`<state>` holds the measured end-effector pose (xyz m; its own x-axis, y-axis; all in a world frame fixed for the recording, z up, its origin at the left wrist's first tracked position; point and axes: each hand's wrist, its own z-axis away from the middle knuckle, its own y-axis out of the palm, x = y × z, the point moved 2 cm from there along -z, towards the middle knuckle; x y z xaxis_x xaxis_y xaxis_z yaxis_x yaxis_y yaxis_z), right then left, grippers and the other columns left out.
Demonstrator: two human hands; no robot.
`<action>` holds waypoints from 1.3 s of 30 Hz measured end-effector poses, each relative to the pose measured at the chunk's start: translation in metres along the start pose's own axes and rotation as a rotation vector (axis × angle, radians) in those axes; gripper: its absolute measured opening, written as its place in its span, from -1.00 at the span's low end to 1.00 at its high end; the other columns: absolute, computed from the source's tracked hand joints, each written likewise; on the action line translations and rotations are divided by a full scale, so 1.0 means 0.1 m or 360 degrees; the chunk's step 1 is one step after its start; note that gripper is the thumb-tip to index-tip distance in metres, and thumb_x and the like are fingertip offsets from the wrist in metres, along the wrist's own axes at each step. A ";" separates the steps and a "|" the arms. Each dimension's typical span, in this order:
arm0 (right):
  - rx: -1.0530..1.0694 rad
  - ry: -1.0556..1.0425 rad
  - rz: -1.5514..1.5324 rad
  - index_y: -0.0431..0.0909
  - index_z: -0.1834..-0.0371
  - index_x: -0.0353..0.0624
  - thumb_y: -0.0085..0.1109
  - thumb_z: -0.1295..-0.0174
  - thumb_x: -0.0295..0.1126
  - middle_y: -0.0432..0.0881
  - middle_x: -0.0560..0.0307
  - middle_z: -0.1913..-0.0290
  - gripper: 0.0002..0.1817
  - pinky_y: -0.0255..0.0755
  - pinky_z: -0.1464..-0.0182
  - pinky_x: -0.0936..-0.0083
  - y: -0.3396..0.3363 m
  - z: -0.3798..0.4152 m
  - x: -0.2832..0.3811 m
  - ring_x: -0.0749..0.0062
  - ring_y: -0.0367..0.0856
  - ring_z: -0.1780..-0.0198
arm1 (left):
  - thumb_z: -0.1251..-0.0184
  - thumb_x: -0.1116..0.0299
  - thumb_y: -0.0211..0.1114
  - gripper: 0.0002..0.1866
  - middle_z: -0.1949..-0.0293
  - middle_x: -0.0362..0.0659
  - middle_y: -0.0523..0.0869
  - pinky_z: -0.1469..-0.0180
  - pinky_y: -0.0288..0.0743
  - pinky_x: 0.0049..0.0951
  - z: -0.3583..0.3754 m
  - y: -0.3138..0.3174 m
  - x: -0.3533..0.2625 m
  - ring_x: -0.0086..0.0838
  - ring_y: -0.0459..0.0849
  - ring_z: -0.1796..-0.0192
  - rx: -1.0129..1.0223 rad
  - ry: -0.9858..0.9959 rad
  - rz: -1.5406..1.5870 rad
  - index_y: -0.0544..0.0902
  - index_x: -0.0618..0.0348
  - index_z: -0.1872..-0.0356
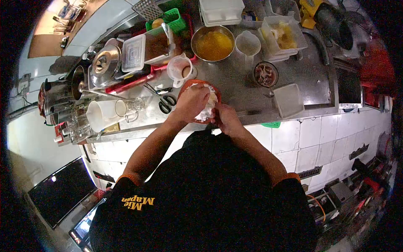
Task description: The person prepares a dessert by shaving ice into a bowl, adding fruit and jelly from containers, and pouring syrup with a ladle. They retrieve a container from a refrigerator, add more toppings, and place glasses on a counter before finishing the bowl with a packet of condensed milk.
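A reddish-orange bowl (218, 95) stands at the front edge of the steel counter, holding a white, crumbly or powdery mass (205, 112). My left hand (193, 103) is over the bowl's left side, its fingers curled down into the white contents. What those fingers hold, if anything, is hidden. At the lower right rim, my right hand (227, 119) is closed, seemingly gripping the bowl's edge; its fingertips are partly hidden. Just behind the bowl is a white plastic jug (173, 67) with a little brownish content.
Behind stands a steel bowl (214, 30) of orange-yellow liquid. A dark glass (265, 74) and a clear tray (289, 101) are to the right. Black-handled scissors (168, 103) and a large white pitcher (100, 115) lie left. Boxes with yellowish food (284, 35) sit at the back right.
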<state>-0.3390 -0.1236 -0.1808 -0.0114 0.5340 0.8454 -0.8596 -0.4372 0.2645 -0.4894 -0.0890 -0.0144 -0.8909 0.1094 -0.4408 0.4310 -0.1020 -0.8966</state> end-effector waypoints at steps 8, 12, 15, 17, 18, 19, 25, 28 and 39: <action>0.0206 0.0026 -0.0055 0.45 0.36 -0.13 -0.06 -0.38 -0.21 0.42 0.23 0.57 -0.75 0.23 0.57 0.52 0.06 0.20 0.60 0.51 0.34 0.60 | -0.14 0.36 0.32 -0.85 0.17 0.03 0.68 0.09 0.53 -0.19 -0.07 -0.17 -0.11 -0.10 0.66 0.17 -0.0008 0.0027 0.0257 0.68 0.24 0.36; 0.0192 0.0492 0.0385 0.48 0.38 -0.19 -0.04 -0.34 -0.24 0.42 0.22 0.62 -0.74 0.24 0.58 0.46 0.06 0.16 0.66 0.48 0.33 0.65 | -0.17 0.34 0.32 -0.82 0.15 0.01 0.69 0.13 0.55 -0.20 -0.12 -0.23 -0.12 -0.13 0.67 0.20 0.0051 -0.0021 0.0410 0.68 0.22 0.28; -0.0142 0.0335 0.0215 0.52 0.41 -0.26 -0.01 -0.30 -0.25 0.45 0.19 0.61 -0.71 0.31 0.54 0.41 0.05 0.34 0.88 0.44 0.38 0.63 | -0.19 0.34 0.32 -0.79 0.13 -0.02 0.70 0.11 0.56 -0.23 -0.10 -0.27 -0.01 -0.15 0.68 0.19 0.0135 -0.0378 0.0503 0.68 0.17 0.17; -0.0120 0.0159 0.0553 0.56 0.32 -0.27 0.04 -0.29 -0.17 0.55 0.06 0.51 -0.67 0.41 0.43 0.33 -0.12 0.36 0.90 0.35 0.51 0.52 | -0.08 0.40 0.32 -0.78 0.30 -0.02 0.69 0.11 0.53 -0.21 -0.13 -0.19 0.13 -0.15 0.67 0.18 0.0024 0.0000 0.0254 0.68 0.18 0.22; -0.0097 -0.0016 0.0885 0.60 0.24 -0.28 0.09 -0.28 -0.09 0.66 -0.08 0.42 -0.60 0.51 0.31 0.25 -0.21 0.38 0.95 0.26 0.64 0.41 | -0.08 0.40 0.32 -0.78 0.30 -0.02 0.69 0.11 0.53 -0.21 -0.14 -0.15 0.16 -0.15 0.67 0.18 0.0013 -0.0005 0.0253 0.68 0.18 0.22; -0.0090 -0.0024 0.0891 0.60 0.24 -0.28 0.09 -0.28 -0.09 0.66 -0.08 0.42 -0.60 0.51 0.31 0.25 -0.27 0.40 0.97 0.26 0.64 0.41 | -0.05 0.38 0.31 -0.79 0.30 -0.03 0.69 0.10 0.53 -0.21 -0.16 -0.10 0.15 -0.16 0.66 0.15 0.0079 0.0290 0.0067 0.68 0.15 0.25; 0.0001 -0.0198 0.1288 0.56 0.17 -0.26 0.17 -0.20 -0.12 0.66 -0.19 0.31 -0.62 0.50 0.23 0.16 -0.37 0.43 1.11 -0.01 0.65 0.33 | -0.02 0.33 0.25 -0.81 0.34 -0.07 0.68 0.09 0.56 -0.18 -0.30 0.19 0.08 -0.11 0.65 0.12 0.0448 0.0536 -0.0504 0.68 0.09 0.31; -0.0213 -0.0480 0.1262 0.51 0.13 -0.23 0.16 -0.18 -0.22 0.64 -0.18 0.29 -0.68 0.48 0.20 0.18 -0.19 0.37 1.02 -0.04 0.63 0.31 | -0.04 0.32 0.23 -0.81 0.33 -0.05 0.68 0.09 0.56 -0.15 -0.41 0.33 0.20 -0.10 0.65 0.12 0.0582 0.0313 -0.0641 0.69 0.10 0.32; -0.0166 -0.0270 0.1855 0.54 0.04 -0.05 0.14 -0.22 -0.13 0.67 -0.11 0.27 -0.67 0.55 0.22 0.08 0.03 0.29 1.07 0.00 0.67 0.21 | -0.02 0.34 0.24 -0.87 0.32 -0.03 0.67 0.10 0.55 -0.11 -0.40 0.37 0.23 -0.13 0.66 0.13 0.0517 0.0265 -0.0908 0.69 0.12 0.45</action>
<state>-0.3283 -0.0888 -0.0765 -0.7549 -0.2545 0.6044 -0.4129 -0.5315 -0.7396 -0.4880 -0.0505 -0.0594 -0.9211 0.3824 0.0736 -0.1884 -0.2720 -0.9437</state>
